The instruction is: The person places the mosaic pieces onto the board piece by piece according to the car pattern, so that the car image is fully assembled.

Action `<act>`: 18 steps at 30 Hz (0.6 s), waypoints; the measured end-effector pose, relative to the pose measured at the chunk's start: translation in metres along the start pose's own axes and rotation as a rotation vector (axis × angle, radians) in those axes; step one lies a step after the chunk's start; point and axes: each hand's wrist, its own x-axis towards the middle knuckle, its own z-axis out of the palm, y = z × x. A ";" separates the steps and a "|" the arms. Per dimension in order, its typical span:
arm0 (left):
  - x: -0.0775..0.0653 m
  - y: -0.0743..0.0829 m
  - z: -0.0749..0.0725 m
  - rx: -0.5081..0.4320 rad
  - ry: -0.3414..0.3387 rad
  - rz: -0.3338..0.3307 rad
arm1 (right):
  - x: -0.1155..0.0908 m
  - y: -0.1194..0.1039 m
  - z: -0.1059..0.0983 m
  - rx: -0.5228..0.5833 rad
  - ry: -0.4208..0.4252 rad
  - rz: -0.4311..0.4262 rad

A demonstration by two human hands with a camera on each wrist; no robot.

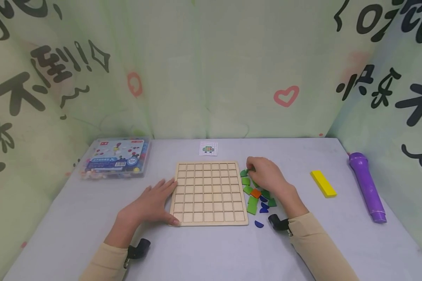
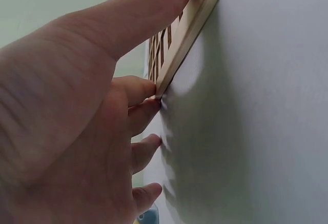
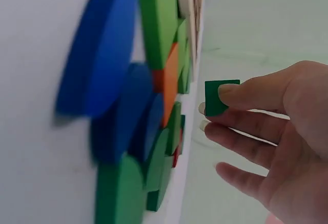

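A wooden grid board (image 1: 207,197) with square cells lies flat on the white table. My left hand (image 1: 149,205) rests at its left side, fingers spread, the thumb on the near-left corner and the index fingertip against the left edge. Beyond the board's right edge, my right hand (image 1: 269,177) is over a loose pile of flat pieces. Between thumb and fingers it pinches a dark green square piece (image 3: 211,93), raised off the table in the right wrist view. The pile includes a light green rectangle (image 1: 252,205), an orange piece (image 1: 256,193) and dark blue half-rounds (image 1: 258,224).
A small card with a coloured grid pattern (image 1: 208,148) lies behind the board. The clear plastic box (image 1: 116,158) stands back left. On the right are a yellow block (image 1: 323,184) and a purple cylinder (image 1: 368,187). Printed curtains (image 1: 211,78) enclose the table.
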 end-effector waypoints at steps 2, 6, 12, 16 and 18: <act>0.000 0.000 0.000 -0.004 -0.001 0.000 | 0.000 -0.005 -0.002 0.030 -0.008 -0.012; 0.000 -0.001 0.001 -0.006 0.002 0.003 | 0.002 -0.017 -0.002 0.086 -0.021 -0.067; -0.001 -0.002 0.003 -0.016 0.006 0.012 | 0.008 -0.034 0.003 0.141 0.002 -0.166; -0.001 -0.002 0.003 -0.011 0.006 0.012 | 0.011 -0.046 0.007 0.200 -0.002 -0.200; 0.000 -0.002 0.002 -0.012 0.006 0.010 | 0.013 -0.052 0.009 0.231 -0.005 -0.210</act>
